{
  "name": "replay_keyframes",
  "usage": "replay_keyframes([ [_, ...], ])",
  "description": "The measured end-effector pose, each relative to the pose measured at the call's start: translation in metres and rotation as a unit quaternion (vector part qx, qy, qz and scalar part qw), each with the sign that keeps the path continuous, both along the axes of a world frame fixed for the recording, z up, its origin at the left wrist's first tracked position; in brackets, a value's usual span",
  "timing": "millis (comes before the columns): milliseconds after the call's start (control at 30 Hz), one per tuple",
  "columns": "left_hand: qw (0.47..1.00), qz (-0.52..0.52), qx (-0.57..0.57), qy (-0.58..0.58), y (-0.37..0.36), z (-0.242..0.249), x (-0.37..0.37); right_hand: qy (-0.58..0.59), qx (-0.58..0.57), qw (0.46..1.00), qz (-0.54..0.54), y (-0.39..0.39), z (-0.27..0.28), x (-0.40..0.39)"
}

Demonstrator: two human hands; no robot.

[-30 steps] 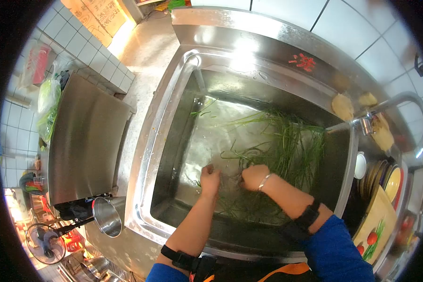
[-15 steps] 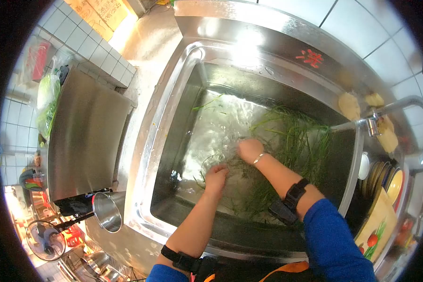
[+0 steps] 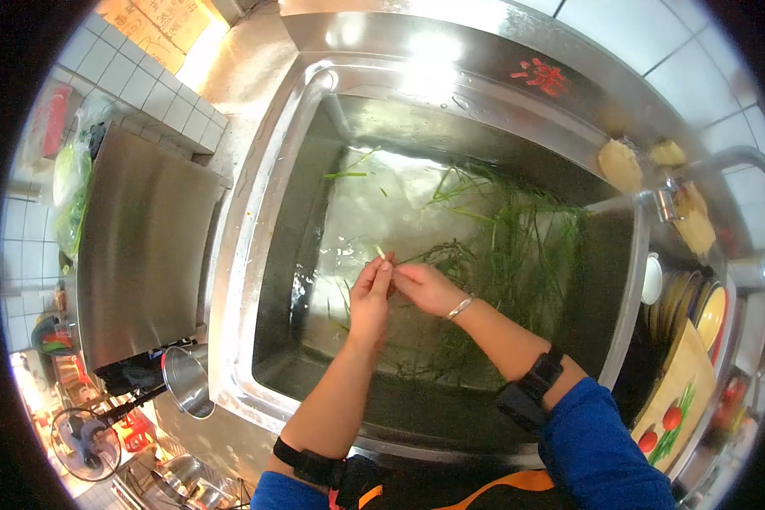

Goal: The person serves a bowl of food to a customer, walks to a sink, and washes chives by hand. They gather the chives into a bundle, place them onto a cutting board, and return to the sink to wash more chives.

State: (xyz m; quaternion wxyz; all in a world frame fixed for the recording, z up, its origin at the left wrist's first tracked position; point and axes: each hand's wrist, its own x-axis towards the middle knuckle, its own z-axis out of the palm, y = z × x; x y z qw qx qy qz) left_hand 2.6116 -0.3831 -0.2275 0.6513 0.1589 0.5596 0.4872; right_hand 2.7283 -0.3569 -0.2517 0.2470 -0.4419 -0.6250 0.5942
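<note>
Over the water of a steel sink (image 3: 259,255) my two hands meet, fingertips together. My left hand (image 3: 370,293) pinches a thin green stalk (image 3: 381,252), whose pale end sticks up past the thumb. Closed against those fingertips is my right hand (image 3: 433,289), with a bracelet at the wrist; what its fingers grip is hidden. Dark thin strands run rightward just behind the right hand. Long grass-like greens (image 3: 527,246) float in a mass on the sink's right side, and a few loose blades (image 3: 346,175) drift at the far left.
A tap (image 3: 667,200) reaches over the right rim, near yellowish sponge-like pieces (image 3: 620,166). Stacked plates (image 3: 684,314) and a tray with a vegetable picture (image 3: 680,408) stand at right. On the left are a steel surface (image 3: 144,246) and a metal bucket (image 3: 187,382).
My hands have come together and up from the water, the right one moving left and the left one rising. A pale stalk end now shows at the left fingertips. The view has shifted slightly.
</note>
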Motion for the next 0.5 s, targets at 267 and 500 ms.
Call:
replay_keyframes([
  [267, 0.985, 0.143, 0.096, 0.032, 0.007, 0.034, -0.026, -0.212, 0.123, 0.961, 0.125, -0.017, 0.016, 0.032],
  [500, 0.923, -0.006, 0.128, 0.363, 0.021, 0.106, -0.070, -0.368, 0.351, 0.861, 0.006, 0.029, 0.036, 0.081],
])
